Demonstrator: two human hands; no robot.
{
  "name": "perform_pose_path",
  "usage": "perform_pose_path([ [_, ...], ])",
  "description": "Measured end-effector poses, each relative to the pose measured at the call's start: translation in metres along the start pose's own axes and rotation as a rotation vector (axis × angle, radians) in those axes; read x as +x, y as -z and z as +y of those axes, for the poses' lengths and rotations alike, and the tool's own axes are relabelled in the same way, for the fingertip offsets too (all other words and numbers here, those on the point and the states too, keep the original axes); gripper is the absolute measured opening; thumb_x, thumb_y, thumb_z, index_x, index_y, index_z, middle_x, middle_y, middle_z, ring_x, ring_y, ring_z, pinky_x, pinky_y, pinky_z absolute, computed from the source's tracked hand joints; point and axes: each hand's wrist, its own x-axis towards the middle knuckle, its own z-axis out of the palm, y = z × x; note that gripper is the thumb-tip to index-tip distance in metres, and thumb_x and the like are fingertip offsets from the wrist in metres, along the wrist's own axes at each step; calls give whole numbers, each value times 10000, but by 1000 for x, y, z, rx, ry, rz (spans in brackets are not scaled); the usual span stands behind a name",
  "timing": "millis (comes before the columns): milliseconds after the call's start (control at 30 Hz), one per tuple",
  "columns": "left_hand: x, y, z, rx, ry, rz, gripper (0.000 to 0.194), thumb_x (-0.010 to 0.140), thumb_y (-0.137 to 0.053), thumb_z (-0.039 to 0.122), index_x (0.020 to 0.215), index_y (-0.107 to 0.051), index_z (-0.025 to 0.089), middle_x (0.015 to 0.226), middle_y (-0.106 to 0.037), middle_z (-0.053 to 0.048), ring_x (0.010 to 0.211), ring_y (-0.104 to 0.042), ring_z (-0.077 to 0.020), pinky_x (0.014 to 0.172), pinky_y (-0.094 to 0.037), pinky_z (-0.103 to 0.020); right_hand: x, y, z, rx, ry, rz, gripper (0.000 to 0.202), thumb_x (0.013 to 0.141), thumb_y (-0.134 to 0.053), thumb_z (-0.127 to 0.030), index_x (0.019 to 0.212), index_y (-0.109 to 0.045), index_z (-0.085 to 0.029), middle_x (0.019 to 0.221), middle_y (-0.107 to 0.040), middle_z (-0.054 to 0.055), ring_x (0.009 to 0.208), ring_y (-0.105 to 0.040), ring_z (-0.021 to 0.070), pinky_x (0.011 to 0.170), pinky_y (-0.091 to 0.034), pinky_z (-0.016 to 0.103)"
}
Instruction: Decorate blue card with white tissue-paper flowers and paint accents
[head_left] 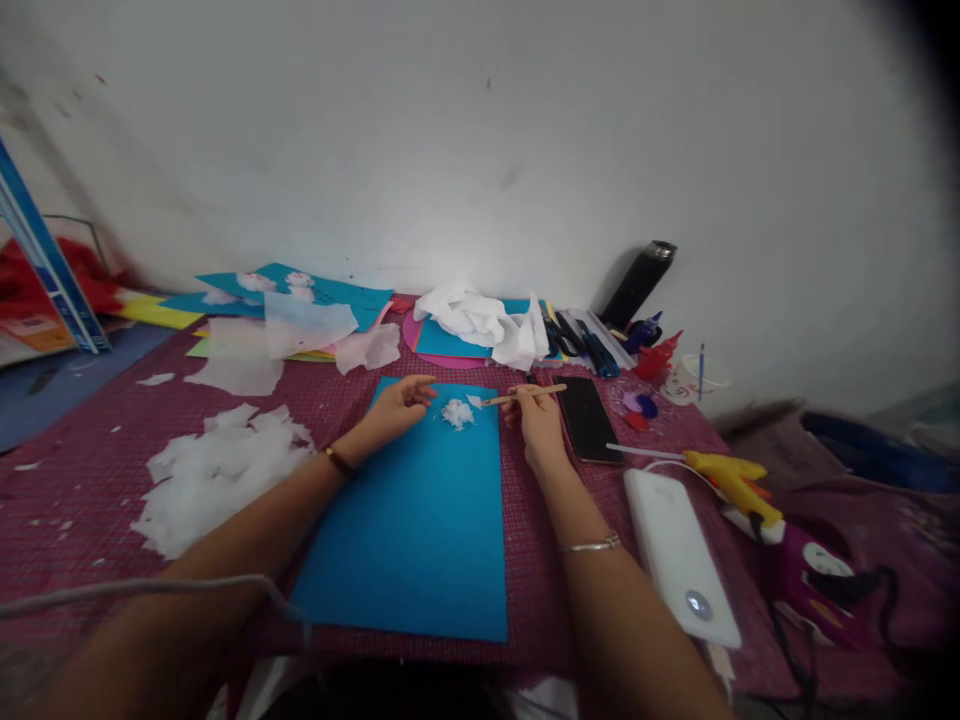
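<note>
Head view: my right hand's fingers pinch a wooden stick; my left hand's fingers curl loosely, empty.

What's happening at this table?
A person's right hand holds a thin wooden stick, its tip at a small white scrap beside a white paper cluster on a blue sheet. The left hand hovers over the sheet's far left part, apparently empty. A heap of torn white paper lies to the left.
</note>
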Motion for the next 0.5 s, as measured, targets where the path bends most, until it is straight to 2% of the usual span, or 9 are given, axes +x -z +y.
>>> perform_pose_path([
  [67, 3, 20, 10, -28, 30, 43, 377, 665, -622, 202, 1035, -625, 133, 889, -688, -66, 743, -626, -175, 719, -504, -325, 0, 1, 1, -7, 3, -5, 239, 730, -597, -434, 747, -578, -196, 525, -584, -31, 432, -500, 108, 431, -405, 225],
  [167, 1, 62, 26, -19, 53, 117, 309, 648, -645, 241, 941, -657, 146, 822, -685, -41, 711, -606, -160, 702, -482, -301, -2, 0, 3, -42, 36, -38, 242, 744, -586, -432, 772, -585, -192, 550, -592, -29, 435, -502, 108, 437, -407, 230],
  [233, -7, 88, 34, 20, 82, 185, 276, 627, -659, 252, 885, -675, 157, 807, -692, -40, 722, -608, -162, 716, -479, -297, -2, -2, 5, -88, 59, -99, 237, 750, -583, -422, 787, -593, -188, 577, -604, -24, 440, -507, 110, 436, -401, 231],
  [300, -18, 104, 36, 49, 120, 238, 258, 603, -676, 270, 841, -682, 172, 789, -697, -37, 707, -608, -163, 711, -481, -299, -4, -4, 6, -128, 52, -161, 242, 751, -583, -419, 798, -604, -183, 593, -615, -18, 443, -512, 113, 438, -401, 234],
  [400, -39, 108, 31, 63, 182, 217, 261, 588, -688, 316, 812, -680, 181, 760, -695, -33, 680, -606, -168, 684, -485, -304, -6, -8, 5, -151, 8, -211, 262, 755, -569, -436, 796, -608, -180, 593, -621, -11, 442, -516, 118, 434, -395, 235],
  [500, -57, 96, 23, 108, 238, 72, 282, 612, -676, 349, 835, -685, 175, 791, -709, -42, 718, -631, -184, 701, -495, -308, -9, -10, 3, -197, -5, -216, 264, 767, -540, -435, 787, -603, -178, 599, -626, -5, 437, -518, 118, 423, -378, 231],
])
